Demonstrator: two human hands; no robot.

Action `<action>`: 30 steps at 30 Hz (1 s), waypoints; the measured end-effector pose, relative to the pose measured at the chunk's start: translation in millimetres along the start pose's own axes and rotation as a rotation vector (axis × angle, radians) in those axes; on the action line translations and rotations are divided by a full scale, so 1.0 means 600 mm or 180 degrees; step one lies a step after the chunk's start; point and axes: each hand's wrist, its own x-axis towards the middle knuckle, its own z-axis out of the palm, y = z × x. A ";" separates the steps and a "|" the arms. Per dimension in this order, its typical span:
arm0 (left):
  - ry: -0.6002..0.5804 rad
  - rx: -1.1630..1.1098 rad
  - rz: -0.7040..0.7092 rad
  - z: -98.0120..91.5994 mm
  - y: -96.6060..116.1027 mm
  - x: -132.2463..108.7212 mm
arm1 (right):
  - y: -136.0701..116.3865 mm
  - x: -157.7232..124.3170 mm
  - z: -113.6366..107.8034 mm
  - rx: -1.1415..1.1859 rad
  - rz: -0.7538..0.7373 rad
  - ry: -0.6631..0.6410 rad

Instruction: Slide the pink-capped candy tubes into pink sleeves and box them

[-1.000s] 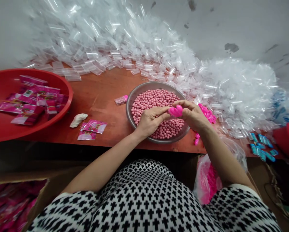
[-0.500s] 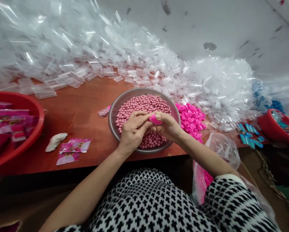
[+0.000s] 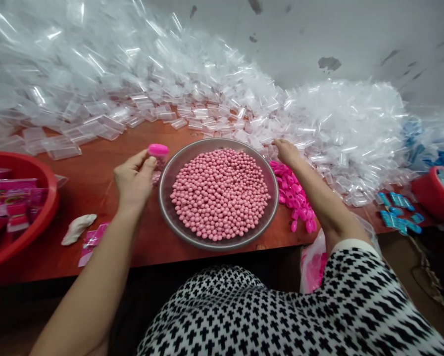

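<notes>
A grey metal bowl (image 3: pixel 163 198) full of pink beads (image 3: pixel 220 193) stands on the red-brown table. Left of its rim, my left hand (image 3: pixel 134 180) grips a clear container with a bright pink cap (image 3: pixel 158 150) between thumb and fingers. My right hand (image 3: pixel 286 151) reaches past the bowl's right side to the edge of the clear plastic containers (image 3: pixel 244 133); its fingertips are drawn together, and what they hold, if anything, is too small to make out. Loose pink caps (image 3: pixel 294 195) lie below that hand, right of the bowl.
At the left a red basin (image 3: pixel 53 198) holds pink packets. A white lump (image 3: pixel 77 229) and pink printed cards (image 3: pixel 90 242) lie near the table's front edge. Blue pieces (image 3: pixel 400 217) and another red basin (image 3: pixel 435 195) are at the right.
My hands have parted from above the bowl. My left hand has moved left with the pink-capped container, my right hand right and away from me to the clear containers. The view has shifted slightly.
</notes>
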 end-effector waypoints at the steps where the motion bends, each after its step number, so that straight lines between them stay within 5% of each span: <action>1: 0.0062 0.0064 -0.0068 0.003 -0.012 0.000 | 0.000 0.007 0.008 -0.0268 -0.0266 -0.0146; 4: 0.0238 0.0190 0.0018 0.005 -0.008 -0.015 | -0.003 0.022 0.023 -0.0643 -0.0709 -0.0303; 9: -0.0108 0.0038 0.0242 -0.004 0.087 -0.064 | 0.010 0.020 0.023 -0.0053 -0.0481 0.0199; 13: -0.0703 -0.0302 0.0393 0.010 0.165 -0.100 | -0.022 -0.042 -0.015 0.2123 0.0155 0.1155; 16: -0.1248 -0.0578 0.0496 0.038 0.198 -0.122 | -0.092 -0.119 -0.058 0.4280 0.0091 0.0875; 20: -0.1666 -0.1127 0.0398 0.076 0.215 -0.151 | -0.193 -0.212 -0.095 0.5251 -0.0163 0.0020; 24: -0.1499 -0.1197 0.0434 0.076 0.218 -0.171 | -0.232 -0.253 -0.115 0.4441 -0.0764 -0.0012; 30: -0.1427 -0.0685 0.0823 0.040 0.209 -0.158 | -0.215 -0.233 -0.161 0.0821 -0.1844 0.0134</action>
